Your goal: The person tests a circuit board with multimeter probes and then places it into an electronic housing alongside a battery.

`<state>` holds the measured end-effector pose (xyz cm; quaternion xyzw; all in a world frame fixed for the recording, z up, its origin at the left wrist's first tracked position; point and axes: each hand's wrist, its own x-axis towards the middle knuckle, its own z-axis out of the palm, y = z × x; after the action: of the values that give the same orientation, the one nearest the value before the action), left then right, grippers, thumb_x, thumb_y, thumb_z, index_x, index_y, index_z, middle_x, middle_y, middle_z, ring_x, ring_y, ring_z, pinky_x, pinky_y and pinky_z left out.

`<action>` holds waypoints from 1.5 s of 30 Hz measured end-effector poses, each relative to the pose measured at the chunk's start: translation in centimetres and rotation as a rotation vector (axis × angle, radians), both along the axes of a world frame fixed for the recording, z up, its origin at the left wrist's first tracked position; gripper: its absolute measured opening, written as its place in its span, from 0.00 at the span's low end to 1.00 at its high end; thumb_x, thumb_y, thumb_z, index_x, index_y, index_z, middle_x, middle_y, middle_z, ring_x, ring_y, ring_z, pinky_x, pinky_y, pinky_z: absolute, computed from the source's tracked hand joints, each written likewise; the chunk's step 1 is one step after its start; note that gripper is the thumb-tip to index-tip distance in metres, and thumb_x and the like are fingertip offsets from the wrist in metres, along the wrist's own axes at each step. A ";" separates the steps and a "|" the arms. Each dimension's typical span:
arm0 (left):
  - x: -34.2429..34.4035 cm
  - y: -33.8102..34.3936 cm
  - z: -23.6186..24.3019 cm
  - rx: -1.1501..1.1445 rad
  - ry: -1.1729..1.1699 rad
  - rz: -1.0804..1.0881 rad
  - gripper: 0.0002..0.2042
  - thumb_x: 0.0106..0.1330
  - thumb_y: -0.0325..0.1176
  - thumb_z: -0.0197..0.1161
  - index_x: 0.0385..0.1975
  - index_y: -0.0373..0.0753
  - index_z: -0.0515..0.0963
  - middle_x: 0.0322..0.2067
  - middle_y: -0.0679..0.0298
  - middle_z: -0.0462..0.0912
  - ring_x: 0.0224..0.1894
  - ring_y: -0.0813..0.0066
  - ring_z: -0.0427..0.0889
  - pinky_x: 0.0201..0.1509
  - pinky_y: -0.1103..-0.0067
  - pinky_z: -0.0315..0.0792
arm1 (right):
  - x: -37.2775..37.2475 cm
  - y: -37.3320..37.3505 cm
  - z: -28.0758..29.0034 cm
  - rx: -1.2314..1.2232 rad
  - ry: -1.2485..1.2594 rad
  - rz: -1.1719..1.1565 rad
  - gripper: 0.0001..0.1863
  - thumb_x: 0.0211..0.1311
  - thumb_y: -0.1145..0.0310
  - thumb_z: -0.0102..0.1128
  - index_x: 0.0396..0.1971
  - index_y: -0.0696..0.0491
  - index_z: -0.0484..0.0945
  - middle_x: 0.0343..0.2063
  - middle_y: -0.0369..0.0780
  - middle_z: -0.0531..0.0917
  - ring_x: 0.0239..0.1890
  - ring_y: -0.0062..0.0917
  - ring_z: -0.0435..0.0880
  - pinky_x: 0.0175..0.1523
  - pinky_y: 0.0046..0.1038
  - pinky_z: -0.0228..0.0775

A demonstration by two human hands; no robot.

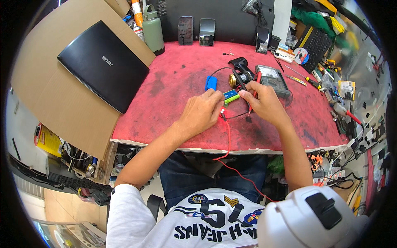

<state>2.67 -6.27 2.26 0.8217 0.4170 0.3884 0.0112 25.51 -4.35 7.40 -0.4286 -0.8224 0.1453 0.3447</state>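
Observation:
My left hand (pixel 201 108) is pinched at the left end of a small battery pack (pixel 231 99), blue on top and bright green along its near side. My right hand (pixel 264 102) closes round a pair of test probes, a black probe (pixel 237 77) and a red probe (pixel 259 77), over the pack's right end. Behind my right fingers stands an analog multimeter (pixel 271 77) with a pale dial. A blue block (pixel 211 83) lies just beyond my left fingers. Below them a red wire (pixel 228 136) runs off the table's front edge; its upper end is partly hidden.
A gold and black spool-like part (pixel 233 80) and a black tool (pixel 241 64) lie behind the battery pack. On the left, a closed black laptop (pixel 103 66) rests on cardboard (pixel 45 62). Phones, a green bottle (pixel 153 33) and screwdrivers (pixel 313 84) edge the red tabletop (pixel 165 124).

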 end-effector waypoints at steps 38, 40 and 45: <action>-0.5 2.4 -0.5 -0.641 -0.133 -0.145 0.11 0.58 0.36 0.68 0.29 0.32 0.82 0.23 0.54 0.83 0.26 0.66 0.82 0.33 0.70 0.74 | 4.4 2.4 -4.8 -1.008 1.354 0.267 0.23 0.74 0.48 0.52 0.32 0.53 0.81 0.20 0.29 0.71 0.16 0.14 0.64 0.23 0.23 0.62; -0.6 1.8 -0.3 -0.576 -0.092 -0.170 0.10 0.60 0.35 0.67 0.31 0.32 0.82 0.24 0.54 0.83 0.26 0.66 0.82 0.34 0.69 0.74 | 2.6 0.7 -4.6 -0.779 1.216 0.030 0.36 0.75 0.37 0.38 0.28 0.53 0.83 0.16 0.28 0.69 0.16 0.14 0.65 0.23 0.22 0.59; -1.0 1.3 -1.1 -0.597 -0.190 -0.198 0.08 0.64 0.32 0.65 0.34 0.33 0.84 0.26 0.55 0.85 0.28 0.66 0.84 0.35 0.69 0.74 | 3.7 -2.0 -4.5 -0.701 0.844 -0.058 0.41 0.74 0.34 0.32 0.24 0.55 0.80 0.17 0.33 0.76 0.17 0.16 0.71 0.24 0.19 0.59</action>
<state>1.63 -4.94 1.13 0.7786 0.4278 0.3210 0.3282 29.24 -6.33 2.88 -0.4447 -0.5031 0.5604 0.4849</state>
